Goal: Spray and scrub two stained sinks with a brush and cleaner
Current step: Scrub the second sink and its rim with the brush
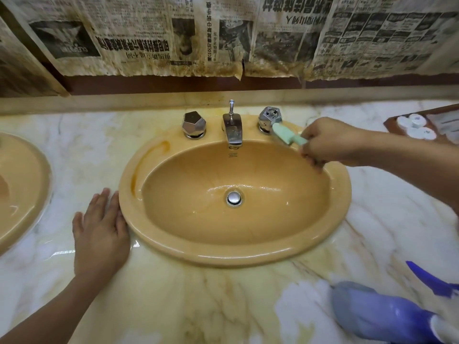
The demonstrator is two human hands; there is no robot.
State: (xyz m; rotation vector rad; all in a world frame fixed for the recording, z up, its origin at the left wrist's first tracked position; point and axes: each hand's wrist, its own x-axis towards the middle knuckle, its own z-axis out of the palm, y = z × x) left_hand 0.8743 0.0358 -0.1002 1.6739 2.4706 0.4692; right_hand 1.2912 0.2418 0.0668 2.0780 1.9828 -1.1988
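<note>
The pale green brush (288, 136) is lying at an angle over the far right of the sink (236, 254) rim, its head coming up against the base of the right tap handle (270, 117); whether the bristles are actually touching the chrome is too small to tell. The right hand (323, 142) is gripping the brush's handle, fingers curled round the end of it and only the head and a short neck showing. It is looking like a light, stiff plastic tool, probably wet and a little slippery, so a hold well up the handle towards the head is likely giving better pressure in the tight corner round the fitting. The bowl is glistening with water around the drain plug (233, 197), and a darker orange stain (151, 157) is curving along the left rim, seemingly waiting for scrubbing. The spout (232, 130) and the left tap handle (193, 124) are standing along the far rim. The left hand (100, 232) is resting flat on the marble worktop (173, 294), fingers straight, holding nothing, its side just touching the sink's left rim. A blue spray bottle (380, 311) is lying blurred at the worktop's near right corner, well apart from both hands. The second sink (37, 175) is showing partly at the left edge.
</note>
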